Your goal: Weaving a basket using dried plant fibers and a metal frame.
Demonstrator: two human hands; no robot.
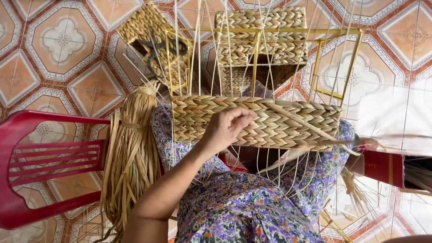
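Mid-weave: left hand [227,126] fingers curled, pinching a flat fiber strand [297,118] against woven band [256,123] on gold wire frame [261,31], resting on lap. Right hand not visible. Next prob needs tucking strand btwn uprights, pulled snug.

Half-woven basket [270,123] lies across the lap, over the floral dress. Yellow wire frame, open at the far end. Near band is finished: flat braided rows of tan straw, running left to right, several rows deep. Thin pale warp strands run through the frame, loose ends hanging below the woven band. One flat straw strand [310,123] crosses the band diagonally toward the right edge. Left hand's fingers [240,120] press on the woven band's left-centre.
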